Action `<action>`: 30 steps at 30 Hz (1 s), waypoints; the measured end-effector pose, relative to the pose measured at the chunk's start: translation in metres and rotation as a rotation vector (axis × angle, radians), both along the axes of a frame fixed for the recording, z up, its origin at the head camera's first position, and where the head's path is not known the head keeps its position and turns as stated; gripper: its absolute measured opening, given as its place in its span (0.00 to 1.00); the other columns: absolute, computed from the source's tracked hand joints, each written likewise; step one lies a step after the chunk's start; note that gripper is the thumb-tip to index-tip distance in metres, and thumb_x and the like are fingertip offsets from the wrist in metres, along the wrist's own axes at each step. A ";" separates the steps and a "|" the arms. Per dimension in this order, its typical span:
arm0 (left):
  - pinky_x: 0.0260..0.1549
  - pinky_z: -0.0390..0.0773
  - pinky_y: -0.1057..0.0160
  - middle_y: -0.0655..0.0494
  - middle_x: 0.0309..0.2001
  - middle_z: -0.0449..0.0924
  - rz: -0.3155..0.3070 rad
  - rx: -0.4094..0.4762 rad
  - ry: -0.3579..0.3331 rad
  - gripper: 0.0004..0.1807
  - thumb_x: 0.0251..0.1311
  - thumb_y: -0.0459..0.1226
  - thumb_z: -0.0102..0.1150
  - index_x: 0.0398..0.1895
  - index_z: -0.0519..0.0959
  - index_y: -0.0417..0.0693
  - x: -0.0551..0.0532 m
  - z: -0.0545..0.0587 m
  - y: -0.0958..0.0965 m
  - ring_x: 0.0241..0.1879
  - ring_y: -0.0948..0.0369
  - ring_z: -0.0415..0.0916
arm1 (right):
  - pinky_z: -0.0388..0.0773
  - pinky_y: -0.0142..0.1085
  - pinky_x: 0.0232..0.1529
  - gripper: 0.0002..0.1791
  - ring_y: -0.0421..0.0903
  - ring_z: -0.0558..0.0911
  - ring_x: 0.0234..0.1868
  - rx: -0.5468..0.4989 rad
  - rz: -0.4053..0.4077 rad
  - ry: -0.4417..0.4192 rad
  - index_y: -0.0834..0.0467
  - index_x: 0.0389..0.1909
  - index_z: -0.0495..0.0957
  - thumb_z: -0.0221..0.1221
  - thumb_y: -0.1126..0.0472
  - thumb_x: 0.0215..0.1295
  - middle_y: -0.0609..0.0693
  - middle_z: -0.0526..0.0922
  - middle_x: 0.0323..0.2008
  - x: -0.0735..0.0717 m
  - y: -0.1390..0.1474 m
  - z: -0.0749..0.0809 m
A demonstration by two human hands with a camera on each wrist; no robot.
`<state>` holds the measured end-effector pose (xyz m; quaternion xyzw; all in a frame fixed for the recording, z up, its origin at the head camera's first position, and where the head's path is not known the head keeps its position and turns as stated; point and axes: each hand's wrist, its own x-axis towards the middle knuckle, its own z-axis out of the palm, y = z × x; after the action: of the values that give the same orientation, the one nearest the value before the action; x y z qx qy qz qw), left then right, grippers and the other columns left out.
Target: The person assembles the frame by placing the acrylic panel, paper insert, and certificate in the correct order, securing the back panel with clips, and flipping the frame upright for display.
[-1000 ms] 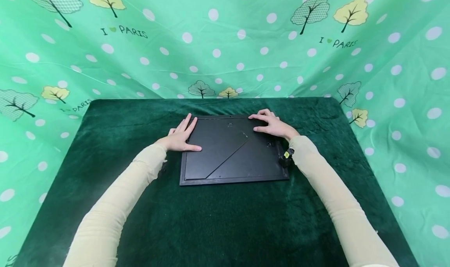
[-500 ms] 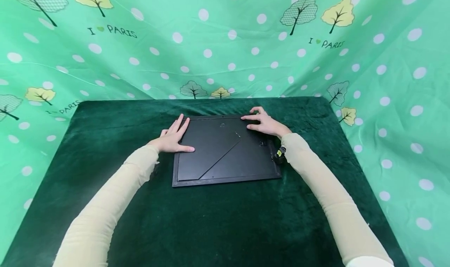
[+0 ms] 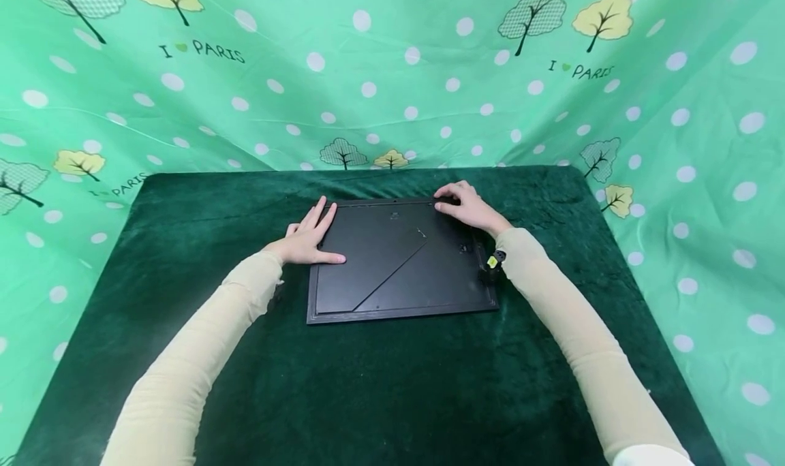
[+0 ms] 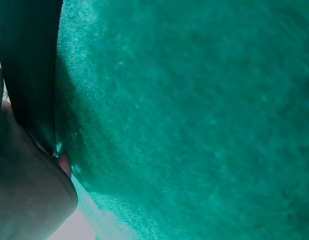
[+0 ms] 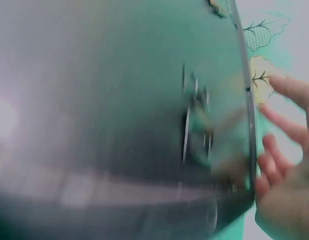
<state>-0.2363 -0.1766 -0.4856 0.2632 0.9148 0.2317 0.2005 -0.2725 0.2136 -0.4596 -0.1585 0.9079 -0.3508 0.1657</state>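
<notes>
A black picture frame (image 3: 374,268) lies back side up, with a diagonal line across its backing. My left hand (image 3: 304,241) rests at its left side. The thumb lies on the backing, while the other fingers stretch toward the far left corner. In the left wrist view, that hand (image 4: 29,185) is against the dark side of the frame (image 4: 32,65). At the far right edge is my right hand (image 3: 469,207), its fingers bent. The right wrist view has this hand (image 5: 287,180) beside the frame's edge, fingers apart, with blurred metal hardware (image 5: 197,120) on the backing.
A dark green velvet cloth (image 3: 368,391) covers the table under the frame. A light green curtain (image 3: 392,64) with dots and trees hangs behind and at the sides. A small black device with a yellow mark (image 3: 494,259) sits at my right wrist.
My right hand has shifted slightly toward the far edge, and its thumb has drawn closer to the index finger. The left hand keeps its place on the frame. The head view shifts a little.
</notes>
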 end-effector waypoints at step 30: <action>0.56 0.50 0.41 0.46 0.74 0.14 0.004 -0.049 -0.002 0.64 0.53 0.65 0.59 0.76 0.27 0.49 0.001 0.003 0.001 0.73 0.48 0.21 | 0.53 0.56 0.58 0.19 0.61 0.62 0.56 0.175 -0.155 -0.205 0.58 0.55 0.68 0.52 0.50 0.71 0.60 0.69 0.53 -0.021 -0.029 0.007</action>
<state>-0.2354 -0.1757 -0.4825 0.2560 0.9206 0.2098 0.2073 -0.2931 0.1848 -0.4531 -0.0363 0.9228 -0.2966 0.2433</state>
